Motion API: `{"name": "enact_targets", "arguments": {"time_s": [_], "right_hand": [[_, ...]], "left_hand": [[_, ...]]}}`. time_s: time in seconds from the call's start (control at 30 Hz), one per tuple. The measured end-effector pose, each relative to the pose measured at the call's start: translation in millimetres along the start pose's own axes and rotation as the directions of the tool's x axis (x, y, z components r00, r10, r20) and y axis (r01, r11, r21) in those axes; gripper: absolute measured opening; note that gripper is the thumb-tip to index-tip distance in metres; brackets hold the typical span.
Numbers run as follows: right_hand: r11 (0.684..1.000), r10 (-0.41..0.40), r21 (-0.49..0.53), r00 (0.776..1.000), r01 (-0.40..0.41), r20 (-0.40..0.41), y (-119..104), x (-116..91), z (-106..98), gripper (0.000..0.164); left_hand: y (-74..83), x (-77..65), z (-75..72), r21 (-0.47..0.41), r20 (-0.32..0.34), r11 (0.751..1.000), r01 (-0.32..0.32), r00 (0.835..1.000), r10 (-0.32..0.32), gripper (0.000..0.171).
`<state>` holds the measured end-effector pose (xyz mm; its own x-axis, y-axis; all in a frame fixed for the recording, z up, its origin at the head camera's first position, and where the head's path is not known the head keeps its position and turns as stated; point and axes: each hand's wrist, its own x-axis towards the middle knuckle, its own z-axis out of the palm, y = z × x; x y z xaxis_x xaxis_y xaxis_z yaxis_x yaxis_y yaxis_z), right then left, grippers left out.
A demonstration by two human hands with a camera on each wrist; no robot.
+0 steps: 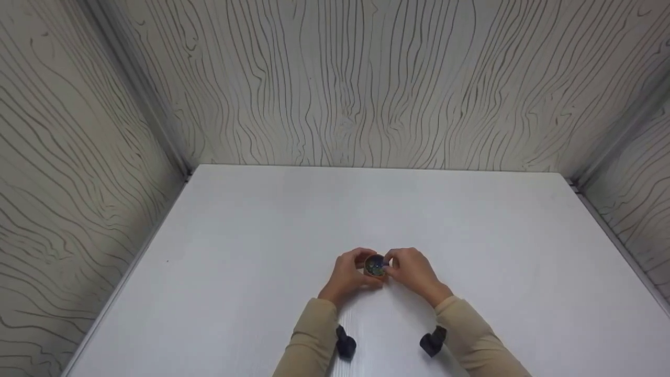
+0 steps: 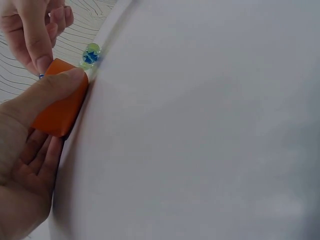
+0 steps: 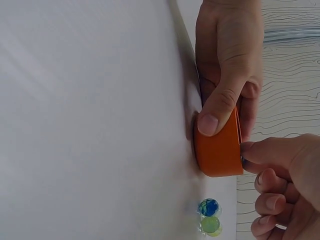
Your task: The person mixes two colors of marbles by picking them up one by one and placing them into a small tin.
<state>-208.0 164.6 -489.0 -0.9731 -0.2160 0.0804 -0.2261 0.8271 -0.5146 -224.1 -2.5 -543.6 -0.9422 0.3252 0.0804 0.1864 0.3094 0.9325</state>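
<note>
A small orange cup [image 1: 367, 273] stands on the white table, with blue and green glass marbles [image 1: 375, 266] visible inside it from the head view. My left hand [image 1: 347, 273] grips the cup, its thumb [image 2: 65, 84] along one side and the fingers at the opposite side. At the rim, my right hand [image 1: 413, 268] pinches a small blue marble [image 3: 243, 159], mostly covered by thumb and fingertip. Beside the cup in the right wrist view lie several loose marbles [image 3: 210, 216], blue-patterned and yellow-green. The same loose marbles [image 2: 91, 56] show past the cup in the left wrist view.
The white table [image 1: 251, 225] spreads around both hands. Wood-grain patterned panels [image 1: 335, 84] rise behind it and at both sides. Dark wrist-worn cameras [image 1: 345, 345] hang by the sleeves above the table's near part.
</note>
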Motion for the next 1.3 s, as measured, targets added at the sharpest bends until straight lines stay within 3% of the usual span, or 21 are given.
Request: {"name": "enact_targets", "arguments": {"time_s": [0.27, 0.83, 1.3], "right_hand": [[1.000, -0.025, -0.003, 1.000, 0.025, -0.009, -0.3, 0.0, 2.1, 0.005], [1.000, 0.003, 0.005, 1.000, -0.003, 0.008, 0.0, 0.9, 0.5, 0.007], [0.998, -0.063, -0.021, 0.998, 0.063, -0.019, 4.4, -4.4, -4.1, 0.008]], "left_hand": [[2.7, -2.6, 1.4, 0.002, 0.005, 1.000, 0.002, 1.000, -0.002, 0.056], [4.0, -1.3, -0.6, -0.015, 0.011, 1.000, -0.009, 1.000, 0.009, 0.055], [3.6, -2.2, -1.8, -0.033, 0.011, 0.999, -0.021, 1.000, 0.021, 0.056]]}}
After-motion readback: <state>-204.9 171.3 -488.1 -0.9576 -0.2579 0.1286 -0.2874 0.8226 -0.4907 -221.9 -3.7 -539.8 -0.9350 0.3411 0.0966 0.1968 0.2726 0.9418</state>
